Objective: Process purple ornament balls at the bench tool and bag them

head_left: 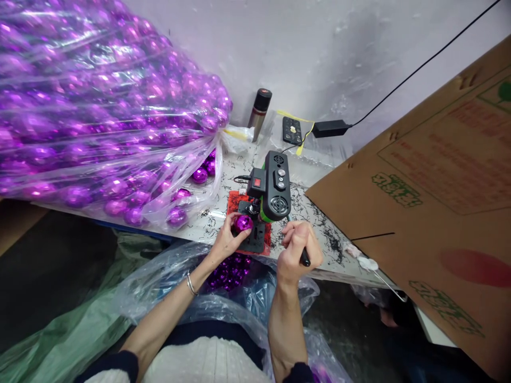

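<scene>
A shiny purple faceted ball (243, 224) is pinched in the fingers of my left hand (228, 238), at the base of a small black bench press (277, 186). My right hand (300, 246) is wrapped round the press's lever handle (305, 259), whose black end sticks out below the fist. Under the press lies a red mat (233, 202). Below the table edge, in front of my body, an open clear plastic bag (159, 282) holds many purple balls (229, 272). Where the ball meets the press is partly hidden by my fingers.
A huge clear bag of purple balls (120, 106) fills the left, its mouth open towards the press. Behind stand a dark spray can (260, 109) and a black power adapter (331, 128). A cardboard box (423, 202) leans in at right. Black scraps (331, 242) litter the tabletop.
</scene>
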The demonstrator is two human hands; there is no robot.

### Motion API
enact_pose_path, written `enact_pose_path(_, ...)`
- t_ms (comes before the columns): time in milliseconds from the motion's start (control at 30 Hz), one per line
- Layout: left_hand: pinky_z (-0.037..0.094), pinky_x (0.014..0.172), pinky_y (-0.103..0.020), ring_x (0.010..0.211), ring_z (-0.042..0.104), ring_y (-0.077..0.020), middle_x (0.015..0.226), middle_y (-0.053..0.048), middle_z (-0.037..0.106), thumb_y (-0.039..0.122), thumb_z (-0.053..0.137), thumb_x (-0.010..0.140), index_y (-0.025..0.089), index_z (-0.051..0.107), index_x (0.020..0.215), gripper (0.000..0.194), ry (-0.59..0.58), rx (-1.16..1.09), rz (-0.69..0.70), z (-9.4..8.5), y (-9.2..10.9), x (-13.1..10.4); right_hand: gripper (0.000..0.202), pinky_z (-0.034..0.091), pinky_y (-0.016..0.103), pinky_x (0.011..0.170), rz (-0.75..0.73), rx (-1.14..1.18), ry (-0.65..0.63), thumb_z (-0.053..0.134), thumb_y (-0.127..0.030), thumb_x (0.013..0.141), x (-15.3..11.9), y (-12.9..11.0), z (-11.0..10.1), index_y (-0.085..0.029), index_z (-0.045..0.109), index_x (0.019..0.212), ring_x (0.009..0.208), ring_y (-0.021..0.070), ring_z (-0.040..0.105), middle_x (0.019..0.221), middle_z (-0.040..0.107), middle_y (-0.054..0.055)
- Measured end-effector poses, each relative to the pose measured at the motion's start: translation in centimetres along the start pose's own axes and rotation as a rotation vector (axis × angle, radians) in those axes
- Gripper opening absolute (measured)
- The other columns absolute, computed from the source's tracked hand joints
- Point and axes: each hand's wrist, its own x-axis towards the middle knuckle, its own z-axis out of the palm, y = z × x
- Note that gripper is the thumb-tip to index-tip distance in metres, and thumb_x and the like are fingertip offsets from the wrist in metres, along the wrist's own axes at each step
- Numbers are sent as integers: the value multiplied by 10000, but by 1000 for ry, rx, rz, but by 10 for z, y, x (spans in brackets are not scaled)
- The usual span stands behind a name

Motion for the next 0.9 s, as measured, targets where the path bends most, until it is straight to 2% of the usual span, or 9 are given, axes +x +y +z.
enact_pose_path(133, 507, 1167, -543, 1236, 734, -349, 1294, -131, 784, 407, 874, 826, 233, 649, 1305, 557, -13, 226, 99, 3, -1, 3, 456, 447, 297, 612, 11, 4, -27, 484, -259, 1123, -4, 3, -2, -236, 510, 668, 640, 129, 597, 622, 516, -40)
enact_pose_path(233, 509, 1179, -535, 1313, 705, -363, 1371, -121, 771, 418, 888, 839, 255, 662, 1350, 582, -25, 313, 147, 3, -4, 5, 441, 450, 295, 603, 5, -9, -28, 491, -266, 1119, -7, 5, -3, -237, 512, 680, 645, 129, 599, 644, 538, -33)
enact_pose_path(400, 516, 1192, -537, 1341, 704, -367, 1391, -126, 770, 406, 910, 849, 259, 660, 1398, 621, -57, 358, 225, 5, -12, 9, 439, 461, 299, 595, 11, -21, -23, 489, -282, 1117, -10, 6, -4, -241, 518, 681, 644, 134, 601, 652, 548, -28)
enact_pose_path(600, 535, 1180, -545, 1351, 705, -365, 1413, -145, 747, 399, 934, 847, 251, 661, 1368, 606, -86, 360, 353, 11, -24, 4, 426, 472, 312, 625, 4, -22, -23, 494, -251, 1114, -10, 4, -5, -236, 546, 691, 657, 143, 614, 638, 538, -29)
enact_pose_path(767, 546, 1172, -545, 1353, 704, -362, 1408, -137, 742, 411, 965, 816, 254, 660, 1355, 639, -89, 346, 350, 11, -28, 7, 418, 455, 302, 630, 3, -24, -38, 487, -228, 1111, -18, 8, -7, -233, 540, 697, 679, 136, 623, 673, 577, -24)
enact_pose_path(900, 546, 1172, -549, 1344, 711, -363, 1407, -142, 744, 424, 955, 828, 252, 660, 1351, 624, -99, 348, 344, 11, -25, 8, 397, 473, 297, 641, -8, -11, -12, 472, -226, 1112, -36, 21, -4, -232, 547, 722, 692, 135, 633, 708, 591, -25)
